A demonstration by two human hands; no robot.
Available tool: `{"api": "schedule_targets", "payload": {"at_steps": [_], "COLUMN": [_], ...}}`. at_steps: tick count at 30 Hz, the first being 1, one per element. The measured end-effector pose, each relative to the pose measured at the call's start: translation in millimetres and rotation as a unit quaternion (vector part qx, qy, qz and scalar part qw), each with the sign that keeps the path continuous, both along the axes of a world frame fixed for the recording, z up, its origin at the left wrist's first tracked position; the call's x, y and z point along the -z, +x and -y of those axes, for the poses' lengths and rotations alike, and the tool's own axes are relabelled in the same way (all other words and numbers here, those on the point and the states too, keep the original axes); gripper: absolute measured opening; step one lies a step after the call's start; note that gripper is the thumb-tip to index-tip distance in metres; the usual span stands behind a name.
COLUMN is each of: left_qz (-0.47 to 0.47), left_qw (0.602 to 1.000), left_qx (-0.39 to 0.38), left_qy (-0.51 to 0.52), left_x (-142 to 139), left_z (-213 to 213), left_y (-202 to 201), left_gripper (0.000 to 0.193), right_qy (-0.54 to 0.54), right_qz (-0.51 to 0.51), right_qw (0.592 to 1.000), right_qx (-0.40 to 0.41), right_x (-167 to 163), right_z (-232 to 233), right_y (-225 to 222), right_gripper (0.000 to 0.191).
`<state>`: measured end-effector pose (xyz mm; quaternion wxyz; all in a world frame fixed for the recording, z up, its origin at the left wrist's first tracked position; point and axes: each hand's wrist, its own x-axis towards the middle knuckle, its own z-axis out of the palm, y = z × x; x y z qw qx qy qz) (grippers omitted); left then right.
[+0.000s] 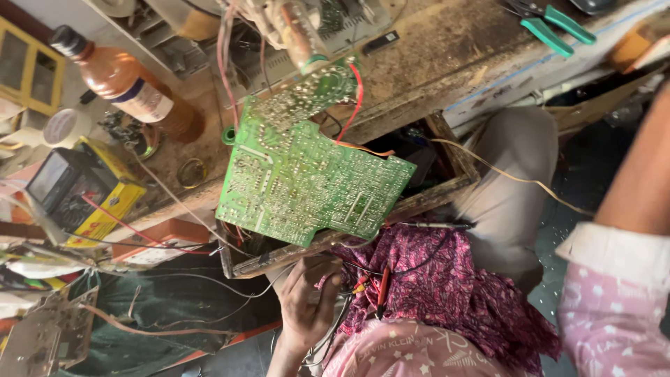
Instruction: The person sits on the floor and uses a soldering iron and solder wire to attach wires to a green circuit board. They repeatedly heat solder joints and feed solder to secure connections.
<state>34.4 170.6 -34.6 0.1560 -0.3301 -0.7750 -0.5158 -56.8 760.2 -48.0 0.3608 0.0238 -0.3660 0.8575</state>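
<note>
Pink garment with small white stars is worn; a white cuffed band edges the short sleeve at right. Magenta floral-patterned cloth is draped over the lap. One bare hand is seen, without rings or glove.

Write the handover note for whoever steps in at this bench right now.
Left hand: below the bench edge, fingers curled among thin dark wires; grip unclear.
Right hand: out of frame; only the forearm shows.
Green circuit board: solder side up, overhanging the open wooden drawer, with a red wire attached near its top.
Yellow multimeter is on the left, green-handled pliers at the far edge.
Done: the board is out and exposed.
Left: no hand or tool is on the board yet.
</note>
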Motion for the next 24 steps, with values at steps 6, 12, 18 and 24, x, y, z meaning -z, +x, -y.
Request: {"api": "schedule_targets", "payload": {"at_steps": [6,12,18,24], "left_qz": [0.051,0.018,0.034,0.003], "left_qw": [0.997,0.995,0.995,0.993], "left_qx": [0.002,0.017,0.008,0.014], "left_qy": [0.061,0.097,0.089,0.116], "left_x": [-23.7,-60.8,-88.0,-93.1], "left_z": [-31.9,-84.5,-108.8,-119.3], "left_y": [-21.0,-35.3,-45.9,-58.5], "left_gripper": [0.018,0.024,0.057,0.070], "right_qy": [0.029,0.033,0.084,0.127], "right_qz": [-0.044,-0.096,-0.141,-0.147], "right_qw": [0.998,0.995,0.986,0.981], "right_qx": [-0.024,-0.020,-0.013,-0.024], "right_x": [-1.5,-18.7,-28.2,-34.8], "right_z": [79.6,136.9,189.6,211.4], "right_y": [15.8,43.4,32.3,32.2], "right_gripper": [0.018,0.018,0.018,0.022]}}
